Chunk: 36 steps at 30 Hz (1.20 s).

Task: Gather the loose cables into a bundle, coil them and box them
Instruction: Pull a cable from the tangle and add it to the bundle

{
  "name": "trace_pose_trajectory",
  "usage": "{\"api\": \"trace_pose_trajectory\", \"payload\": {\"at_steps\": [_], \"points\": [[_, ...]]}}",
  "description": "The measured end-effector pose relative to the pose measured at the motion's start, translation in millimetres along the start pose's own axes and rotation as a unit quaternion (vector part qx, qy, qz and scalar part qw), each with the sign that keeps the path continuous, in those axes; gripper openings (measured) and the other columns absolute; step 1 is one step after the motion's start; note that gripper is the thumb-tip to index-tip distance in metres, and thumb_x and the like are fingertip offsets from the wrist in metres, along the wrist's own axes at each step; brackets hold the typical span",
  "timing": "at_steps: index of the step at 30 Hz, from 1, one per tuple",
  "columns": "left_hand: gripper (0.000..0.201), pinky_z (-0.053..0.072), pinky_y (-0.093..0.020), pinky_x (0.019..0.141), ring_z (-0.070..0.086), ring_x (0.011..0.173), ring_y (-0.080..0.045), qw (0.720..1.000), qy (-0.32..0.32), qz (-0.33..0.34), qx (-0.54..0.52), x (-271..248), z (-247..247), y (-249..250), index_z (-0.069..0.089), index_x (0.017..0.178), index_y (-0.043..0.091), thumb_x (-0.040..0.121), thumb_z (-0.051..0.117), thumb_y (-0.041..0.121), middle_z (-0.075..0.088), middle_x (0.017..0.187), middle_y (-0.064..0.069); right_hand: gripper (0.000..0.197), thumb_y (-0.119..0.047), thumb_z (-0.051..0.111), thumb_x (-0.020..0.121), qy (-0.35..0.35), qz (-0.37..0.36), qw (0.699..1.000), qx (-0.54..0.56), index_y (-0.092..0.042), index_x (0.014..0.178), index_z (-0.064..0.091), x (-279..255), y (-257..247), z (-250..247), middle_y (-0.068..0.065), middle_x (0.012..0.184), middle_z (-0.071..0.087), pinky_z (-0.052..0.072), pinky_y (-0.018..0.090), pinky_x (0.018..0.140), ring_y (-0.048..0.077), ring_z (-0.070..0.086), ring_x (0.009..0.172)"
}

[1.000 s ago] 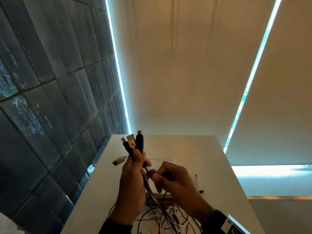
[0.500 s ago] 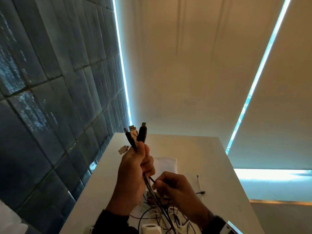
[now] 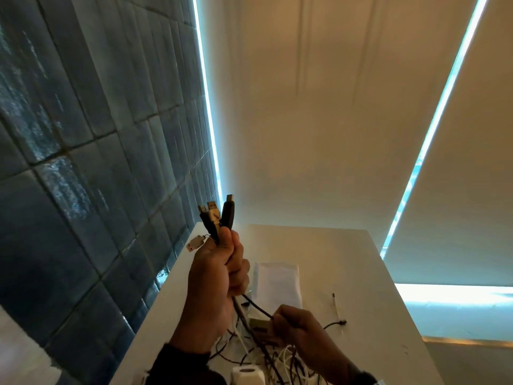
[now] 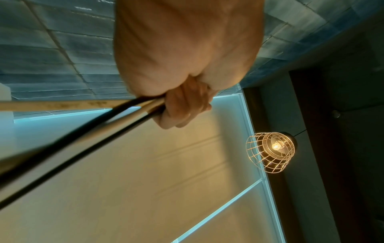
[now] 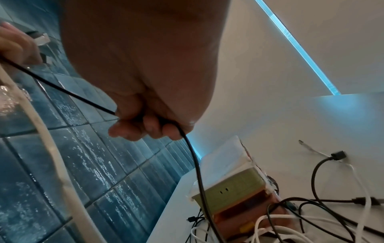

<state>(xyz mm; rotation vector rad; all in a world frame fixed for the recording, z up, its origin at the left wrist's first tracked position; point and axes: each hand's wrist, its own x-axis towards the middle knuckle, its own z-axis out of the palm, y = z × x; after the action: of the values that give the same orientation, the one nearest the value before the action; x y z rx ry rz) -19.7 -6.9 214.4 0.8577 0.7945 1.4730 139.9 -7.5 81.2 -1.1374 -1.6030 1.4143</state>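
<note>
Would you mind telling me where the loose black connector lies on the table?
In the head view, the black connector lies on the white table, right of the right hand, beside a thin white lead.

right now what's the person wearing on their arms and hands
Both hands are bare, no gloves or rings visible. The left hand emerges from a dark long sleeve. The right hand has a dark cuff with a pale edge beside it at the wrist.

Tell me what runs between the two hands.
A taut black cable spans from the left hand to the right hand, seen in head and right wrist views.
</note>
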Motion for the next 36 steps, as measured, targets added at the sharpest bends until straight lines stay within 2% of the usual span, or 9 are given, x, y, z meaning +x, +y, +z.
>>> {"api": "trace_pose_trajectory", "payload": {"at_steps": [3,8,11,14,17,20,23,26,36], "points": [[0.025,0.016,-0.017,0.033,0.017,0.035,-0.005,1.0,-0.01,-0.001,-0.013,-3,0,0,0.043,0.072,0.016,0.091,0.044,0.032,0.024,0.047,0.006,0.017,0.009,0.039,0.099,0.03,0.013,0.999,-0.025,0.004,0.087,0.05,1,-6,-1,0.007,0.065,0.042,0.044,0.012,0.052,-0.002,0.049,0.047],[0.031,0.018,-0.02,0.035,0.021,0.036,-0.008,0.998,0.013,-0.025,0.048,-9,-3,-14,0.044,0.073,0.014,0.097,0.04,0.033,0.029,0.047,0.003,0.02,-0.014,0.053,0.097,0.138,0.005,0.989,-0.045,-0.005,0.082,0.064,10,-22,-11,-0.006,0.06,0.053,0.04,0.022,0.055,0.001,0.047,0.052],[0.029,0.03,-0.025,0.045,0.044,0.042,-0.016,0.988,0.061,-0.056,0.133,-9,-8,-29,0.047,0.082,0.014,0.1,0.037,0.034,0.055,0.054,-0.006,0.019,-0.015,0.055,0.097,0.158,-0.065,0.985,0.027,0.0,0.085,0.06,9,-49,-17,-0.008,0.054,0.046,0.034,0.021,0.045,0.008,0.038,0.048],[0.022,0.05,-0.031,0.048,0.068,0.063,-0.024,0.987,0.071,-0.086,0.116,-9,-4,-32,0.052,0.097,0.016,0.101,0.037,0.032,0.073,0.077,-0.015,0.02,-0.018,0.058,0.094,0.113,-0.165,0.977,0.076,0.0,0.086,0.059,2,-78,-14,-0.004,0.058,0.055,0.035,0.02,0.046,0.006,0.04,0.047],[0.025,0.057,-0.04,0.069,0.072,0.082,-0.028,0.992,0.029,-0.116,0.03,-9,1,-28,0.054,0.097,0.01,0.1,0.039,0.03,0.073,0.088,-0.018,0.027,-0.018,0.066,0.091,0.051,-0.203,0.972,0.109,0.007,0.082,0.059,-3,-77,-6,0.016,0.075,0.066,0.036,0.018,0.047,0.005,0.044,0.049],[0.027,0.05,-0.048,0.086,0.069,0.087,-0.034,0.99,-0.037,-0.118,-0.061,-9,6,-25,0.049,0.085,0.011,0.097,0.039,0.032,0.069,0.085,-0.018,0.029,-0.024,0.066,0.086,0.019,-0.196,0.974,0.115,0.004,0.077,0.061,-6,-61,-3,-0.003,0.058,0.051,0.035,0.018,0.049,0.007,0.038,0.048],[0.026,0.047,-0.031,0.061,0.046,0.051,-0.014,0.994,-0.037,-0.064,-0.085,-4,7,-23,0.047,0.076,0.014,0.093,0.043,0.034,0.043,0.06,0.0,0.024,-0.025,0.061,0.091,0.022,-0.166,0.981,0.094,-0.007,0.076,0.064,-6,-45,-12,-0.004,0.056,0.042,0.03,0.016,0.051,0.009,0.033,0.051],[0.027,0.03,-0.022,0.045,0.025,0.044,-0.007,0.997,-0.046,-0.009,-0.068,-1,9,-15,0.046,0.073,0.015,0.092,0.043,0.035,0.03,0.057,0.004,0.024,-0.025,0.056,0.092,0.014,-0.128,0.99,0.061,-0.013,0.073,0.065,-2,-28,-23,0.005,0.064,0.045,0.033,0.018,0.056,0.011,0.037,0.058],[0.026,0.017,-0.022,0.042,0.019,0.041,-0.004,0.999,-0.026,-0.001,-0.039,-8,-6,-3,0.046,0.073,0.016,0.094,0.042,0.03,0.026,0.051,0.008,0.033,-0.015,0.056,0.096,0.119,0.056,0.986,-0.103,-0.019,0.063,0.06,11,60,-37,-0.01,0.059,0.05,0.038,0.027,0.063,0.004,0.045,0.058]]}}
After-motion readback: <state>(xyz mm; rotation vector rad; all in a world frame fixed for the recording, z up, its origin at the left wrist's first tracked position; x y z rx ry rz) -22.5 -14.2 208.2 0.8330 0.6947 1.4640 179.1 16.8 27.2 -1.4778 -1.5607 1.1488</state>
